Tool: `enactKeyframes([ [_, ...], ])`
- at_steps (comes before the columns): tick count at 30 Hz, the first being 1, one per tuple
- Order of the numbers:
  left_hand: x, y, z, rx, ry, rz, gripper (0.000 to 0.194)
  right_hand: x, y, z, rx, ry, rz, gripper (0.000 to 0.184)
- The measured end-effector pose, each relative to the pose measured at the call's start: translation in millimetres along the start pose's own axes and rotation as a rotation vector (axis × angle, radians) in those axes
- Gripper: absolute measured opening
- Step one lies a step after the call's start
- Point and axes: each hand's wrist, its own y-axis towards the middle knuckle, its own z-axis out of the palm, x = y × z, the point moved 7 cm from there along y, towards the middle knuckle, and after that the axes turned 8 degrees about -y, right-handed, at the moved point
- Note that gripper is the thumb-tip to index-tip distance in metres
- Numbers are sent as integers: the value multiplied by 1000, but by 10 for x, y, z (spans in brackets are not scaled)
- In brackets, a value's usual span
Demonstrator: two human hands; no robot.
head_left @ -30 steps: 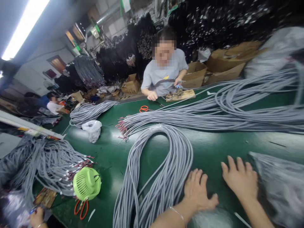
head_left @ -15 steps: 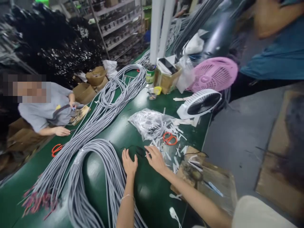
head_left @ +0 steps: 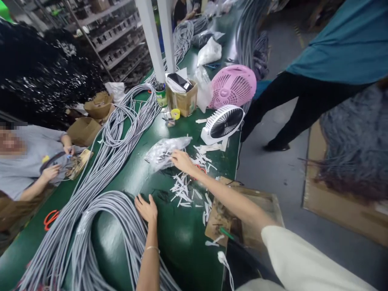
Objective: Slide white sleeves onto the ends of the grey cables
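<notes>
A worker's right hand reaches across a green surface to the near edge of a clear bag, its fingers drawn together there; whether they are clamped on the plastic cannot be told. The bag lies between the cables and a scatter of white strips. The left hand rests palm down, fingers apart and thumb out, at the edge of a looped bundle of gray cable. Scissors with orange handles show partly behind the right forearm. Beyond stand a white fan, a pink fan and a carton topped by a phone. Across the surface, a co-worker in a gray shirt holds both hands near a small board.
</notes>
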Motion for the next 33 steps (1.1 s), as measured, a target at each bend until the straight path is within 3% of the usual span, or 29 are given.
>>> enactKeyframes([
  [3,-196,97,194,45,-33,51,58,121,65,-128,-123,129,-159,21],
  [7,-749,-158,558,295,-154,372,49,-4,-169,59,-149,245,-241,18],
  [11,-1066,-559,638,407,-246,541,46,-472,-635,344,-129,289,-71,35],
  [13,-1112,-642,628,428,-272,554,45,-708,-823,432,-72,186,19,43],
  [15,-1138,-627,643,454,-292,550,45,-832,-903,476,29,17,18,48],
  [17,-1168,-523,695,479,-313,519,48,-834,-883,497,143,-144,-53,46],
  [20,-1245,-287,822,522,-366,428,50,-680,-788,521,280,-300,-202,30],
  [24,-1369,-16,950,586,-443,352,50,-543,-823,530,327,-353,-279,21],
  [26,-1364,135,965,571,-441,297,48,-628,-928,484,303,-342,-241,19],
  [29,-1291,424,935,490,-433,194,45,-963,-1026,262,197,-289,-73,18],
  [33,-1185,737,910,444,-408,125,41,-1415,-807,-83,122,-204,154,18],
])
